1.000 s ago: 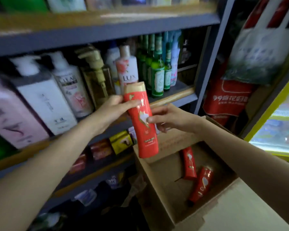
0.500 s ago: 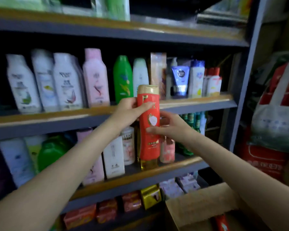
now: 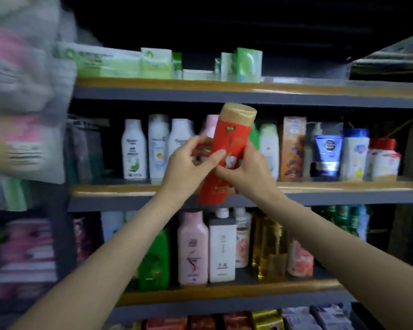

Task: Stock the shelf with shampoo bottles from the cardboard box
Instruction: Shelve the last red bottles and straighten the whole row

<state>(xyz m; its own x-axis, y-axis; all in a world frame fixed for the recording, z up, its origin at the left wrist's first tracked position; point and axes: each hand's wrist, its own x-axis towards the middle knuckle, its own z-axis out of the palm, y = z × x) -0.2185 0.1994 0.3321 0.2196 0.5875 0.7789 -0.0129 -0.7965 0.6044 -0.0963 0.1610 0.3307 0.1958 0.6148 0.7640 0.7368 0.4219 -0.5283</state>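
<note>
A red shampoo bottle (image 3: 227,148) with a gold cap is held up in front of the middle shelf (image 3: 119,189), tilted with its cap to the upper right. My left hand (image 3: 188,167) grips its left side with thumb across the label. My right hand (image 3: 244,167) curls round its right side lower down. Behind the bottle stand white, pink and green bottles on that shelf. The cardboard box is out of view.
The top shelf (image 3: 200,88) carries green and white packets. The lower shelf (image 3: 224,292) holds a pink bottle (image 3: 192,248), a white pump bottle (image 3: 222,248), a green bottle and gold ones. Blurred pink and white packs (image 3: 22,115) hang at the left.
Both hands have lifted the red bottle from the lower shelf level to the middle shelf. The view has tilted upward, and the box has dropped out of sight.
</note>
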